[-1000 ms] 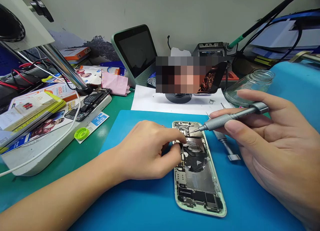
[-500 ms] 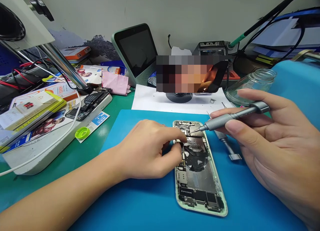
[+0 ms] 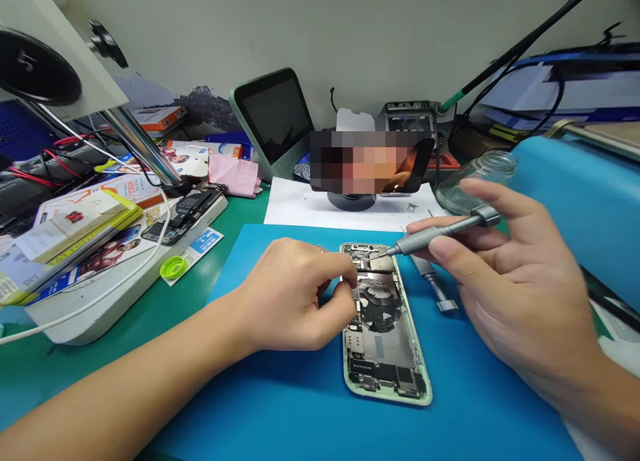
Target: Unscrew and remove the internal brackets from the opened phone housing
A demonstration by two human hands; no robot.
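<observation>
Left fingers [image 3: 341,266] shifted slightly left, off screwdriver [image 3: 425,240] tip at phone's [image 3: 387,341] far end. Right fingers [image 3: 453,253] grip screwdriver; left fingers nearly together, hold unclear. Phone open on blue mat [image 3: 285,401], inner plate [image 3: 397,348] bared; Taptic Engine [image 3: 363,368] still inside.

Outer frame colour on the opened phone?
Pale green. The opened phone shows it best in the head view, along its near end.

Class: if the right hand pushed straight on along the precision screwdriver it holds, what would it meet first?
Led by the precision screwdriver, the right hand would probably meet the upper inside of the opened iPhone, with the left hand just beyond; whether the tip touches it is unclear.
</observation>
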